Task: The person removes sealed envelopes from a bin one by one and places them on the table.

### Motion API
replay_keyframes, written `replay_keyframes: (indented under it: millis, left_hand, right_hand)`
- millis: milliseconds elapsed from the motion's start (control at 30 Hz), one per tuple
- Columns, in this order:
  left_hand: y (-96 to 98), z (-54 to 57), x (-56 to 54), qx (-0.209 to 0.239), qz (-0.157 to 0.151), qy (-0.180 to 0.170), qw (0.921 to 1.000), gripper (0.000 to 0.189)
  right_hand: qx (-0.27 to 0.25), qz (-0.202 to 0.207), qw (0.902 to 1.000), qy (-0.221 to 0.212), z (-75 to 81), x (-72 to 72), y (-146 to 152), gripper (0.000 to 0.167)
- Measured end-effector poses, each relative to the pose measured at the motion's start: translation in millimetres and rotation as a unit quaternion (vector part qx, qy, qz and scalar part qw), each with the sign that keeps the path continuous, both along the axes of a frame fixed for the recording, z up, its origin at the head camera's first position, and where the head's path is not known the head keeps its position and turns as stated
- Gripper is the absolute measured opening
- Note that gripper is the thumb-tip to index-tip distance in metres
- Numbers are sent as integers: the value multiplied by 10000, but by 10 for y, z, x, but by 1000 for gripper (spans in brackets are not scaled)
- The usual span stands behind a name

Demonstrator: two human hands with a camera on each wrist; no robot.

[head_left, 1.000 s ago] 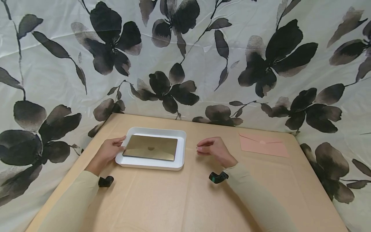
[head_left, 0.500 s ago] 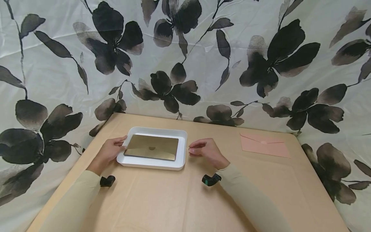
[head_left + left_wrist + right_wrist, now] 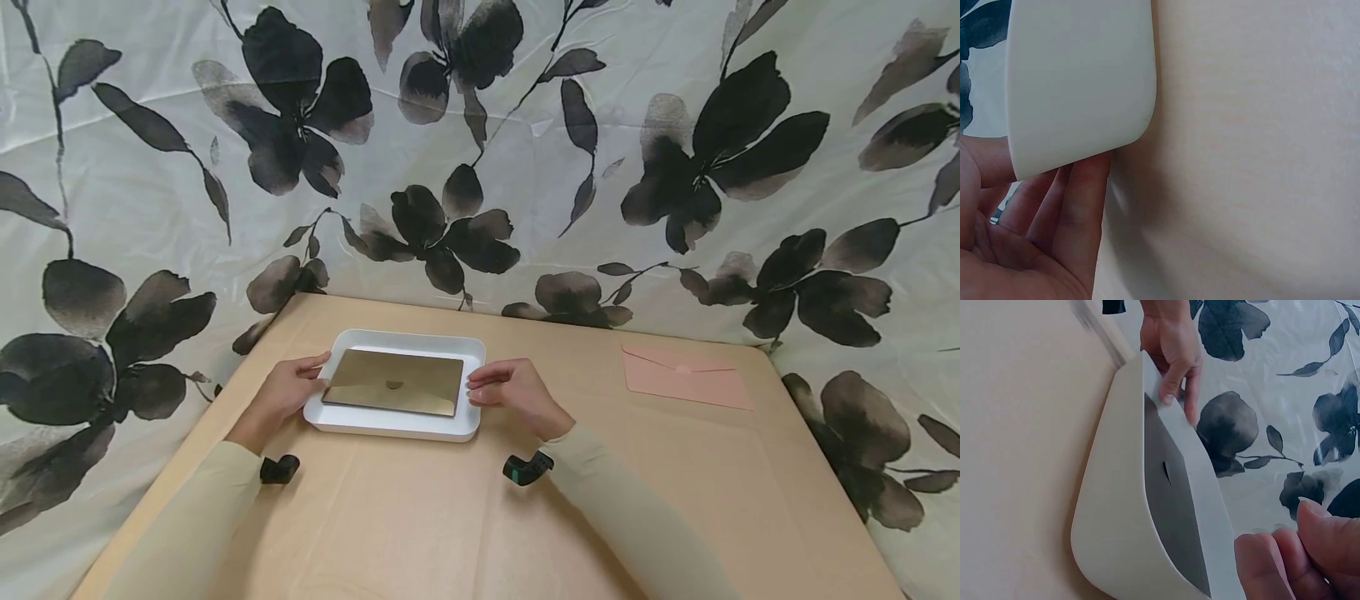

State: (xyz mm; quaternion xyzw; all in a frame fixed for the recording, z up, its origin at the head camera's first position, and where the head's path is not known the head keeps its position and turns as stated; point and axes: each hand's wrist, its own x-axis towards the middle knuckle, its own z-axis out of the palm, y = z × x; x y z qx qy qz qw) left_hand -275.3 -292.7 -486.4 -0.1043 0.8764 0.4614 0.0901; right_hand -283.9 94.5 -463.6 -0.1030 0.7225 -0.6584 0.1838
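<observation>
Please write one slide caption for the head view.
Left hand and right hand flank a white, round-cornered tray bearing a flat gold rectangle.

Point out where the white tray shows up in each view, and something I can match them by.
Head: the white tray is left of centre, just below mid-height.
Left wrist: the white tray fills the upper left, cut off at the top.
Right wrist: the white tray runs down the middle, cut off at the bottom.
Shared landmark: the floral cloth.
</observation>
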Motion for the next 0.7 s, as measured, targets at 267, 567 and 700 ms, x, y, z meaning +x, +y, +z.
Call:
replay_keyframes:
  millis: [267,567,700]
  left_hand:
    - [11,16,8,-30,37,-63,10000,63]
    - [31,26,4,14,107,-127,9999,62]
    - [25,35,10,26,56,-70,10000,62]
  right_hand:
    - [124,-24,9999,-38,3,17,-117,32]
    - [185,-15,9998,86,2,10,-255,37]
    - [263,-158,9995,2,15,23,-319,42]
